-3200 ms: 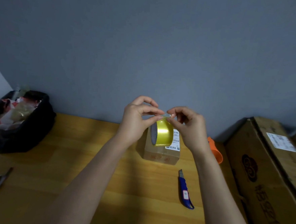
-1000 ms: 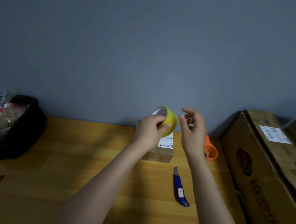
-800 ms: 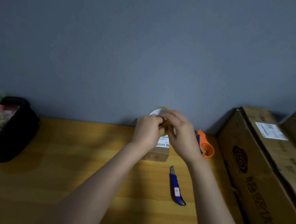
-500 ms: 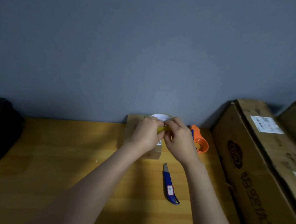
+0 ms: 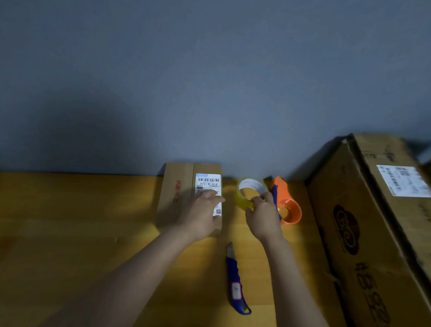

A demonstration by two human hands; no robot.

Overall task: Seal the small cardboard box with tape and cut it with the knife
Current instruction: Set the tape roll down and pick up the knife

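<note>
- The left hand [image 5: 204, 215] lies flat and open on top of the small cardboard box [image 5: 179, 196], just below centre of the frame, its fingers covering the lower part of the white shipping label [image 5: 209, 186].
- The right hand [image 5: 263, 215] is closed on the near edge of a roll of yellow tape [image 5: 245, 194], which it holds just right of the box; whether tape reaches the box I cannot tell.
- Behind that hand, partly hidden by it, sits an orange tape dispenser [image 5: 286, 206] with a blue part showing at the knuckles.
- A blue utility knife [image 5: 235, 282] lies untouched on the wooden table [image 5: 64, 229], between the two forearms at lower centre, blade end pointing toward the box.
- A large cardboard carton [image 5: 382, 239] fills the right side of the frame, carrying a dark round logo, dark lettering down its side and its own white label, all too blurred to read.
- On the small box's label a barcode shows, with a line beneath that looks like "501E-M1 A218"; red print runs along the box top, unreadable.
- A grey wall [image 5: 215, 74] fills the upper frame.
</note>
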